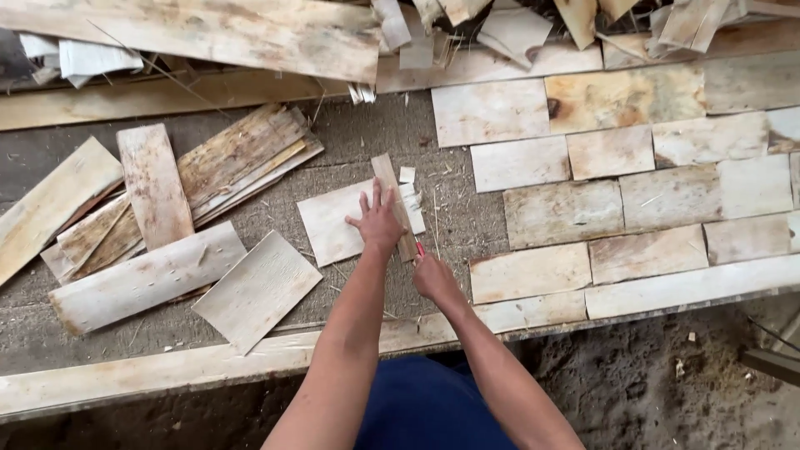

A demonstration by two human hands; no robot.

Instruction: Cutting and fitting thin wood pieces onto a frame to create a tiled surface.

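My left hand (377, 220) lies flat with fingers spread on a pale sheet of wood veneer (332, 223) in the middle of the grey work surface (392, 133). A narrow brown wooden strip (390, 185) runs along the sheet's right edge, under my fingers. My right hand (433, 276) is closed around a small red-handled cutter (419, 248) at the near end of that strip. Small white offcuts (411, 202) lie just right of the strip.
Trimmed veneer pieces (625, 175) are laid edge to edge in rows on the right. A loose pile of uncut veneer sheets (158, 225) lies at left. Long planks (200, 33) and scraps sit along the far edge. A wooden rail (167, 367) borders the near side, with dirt floor (633, 383) below.
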